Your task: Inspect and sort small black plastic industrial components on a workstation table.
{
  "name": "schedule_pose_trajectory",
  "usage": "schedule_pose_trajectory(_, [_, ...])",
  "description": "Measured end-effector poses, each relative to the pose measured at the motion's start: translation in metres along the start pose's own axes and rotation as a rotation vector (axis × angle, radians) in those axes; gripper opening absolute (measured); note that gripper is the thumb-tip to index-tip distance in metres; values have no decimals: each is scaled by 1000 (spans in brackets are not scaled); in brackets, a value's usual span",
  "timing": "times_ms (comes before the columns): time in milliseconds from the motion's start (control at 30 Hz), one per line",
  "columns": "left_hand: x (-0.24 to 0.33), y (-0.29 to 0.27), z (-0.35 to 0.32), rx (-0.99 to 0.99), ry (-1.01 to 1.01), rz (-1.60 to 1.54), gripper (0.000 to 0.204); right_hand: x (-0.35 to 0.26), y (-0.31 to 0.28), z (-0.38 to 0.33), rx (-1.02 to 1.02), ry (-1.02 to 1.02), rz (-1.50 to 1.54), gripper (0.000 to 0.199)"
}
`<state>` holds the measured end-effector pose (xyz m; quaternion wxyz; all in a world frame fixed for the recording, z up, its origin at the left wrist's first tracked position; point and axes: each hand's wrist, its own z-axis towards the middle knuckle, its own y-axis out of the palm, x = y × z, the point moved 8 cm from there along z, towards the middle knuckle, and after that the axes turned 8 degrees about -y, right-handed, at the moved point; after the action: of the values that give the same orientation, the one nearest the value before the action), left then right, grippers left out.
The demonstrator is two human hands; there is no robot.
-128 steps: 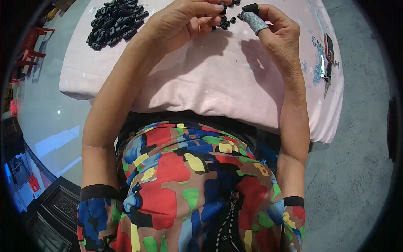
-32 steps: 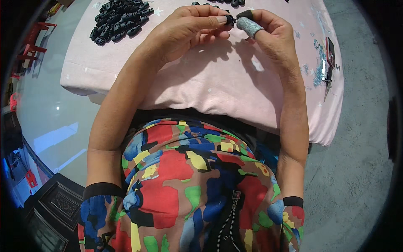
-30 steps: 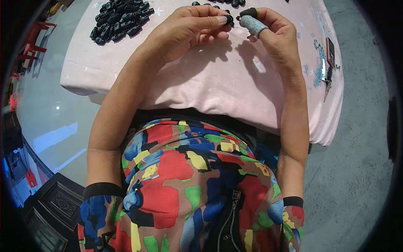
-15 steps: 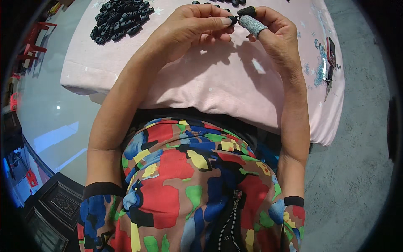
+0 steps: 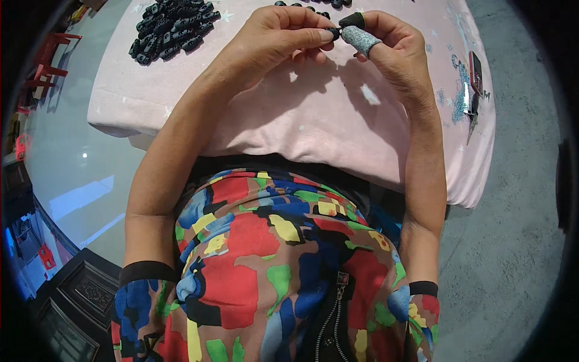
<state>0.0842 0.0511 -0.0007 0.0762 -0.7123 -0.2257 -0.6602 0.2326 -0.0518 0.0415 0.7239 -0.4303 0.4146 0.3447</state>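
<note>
Over the far side of the table, my left hand (image 5: 274, 42) pinches a small black plastic part (image 5: 333, 34) between thumb and fingers. My right hand (image 5: 395, 51) meets it from the right, thumb and forefinger closed at the part's end. A grey speckled finger sleeve (image 5: 360, 41) covers the right thumb, and a black finger cover (image 5: 351, 21) sits on the forefinger. What lies between the right fingertips is mostly hidden. Left of my hands is a heap of similar black parts (image 5: 172, 30).
A pink patterned cloth (image 5: 289, 133) covers the table. More black parts (image 5: 325, 12) lie beyond my hands at the top edge. Along the right side rest a red-and-black flat object (image 5: 476, 72) and a pointed metal tool (image 5: 472, 123). Red chairs (image 5: 48, 66) stand on the floor at left.
My right thumb and forefinger have shifted slightly left and closed in against the part's end. The left hand keeps its pinch, its lower fingers slightly more curled.
</note>
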Motion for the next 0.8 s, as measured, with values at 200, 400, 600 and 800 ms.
schedule_pose_trajectory(200, [2,2,-2,7,-18,2,24,5,0,0,-46,37,127,25])
schedule_pose_trajectory(400, [0,2,-4,31,3,70,25,5,3,-1,-45,39,4,20])
schedule_pose_trajectory(600, [-4,14,0,55,-220,-86,8,-1,9,-3,-54,10,-85,17])
schedule_pose_trajectory(800, [11,28,-15,133,-273,-276,9,-8,18,-5,-31,-9,-143,21])
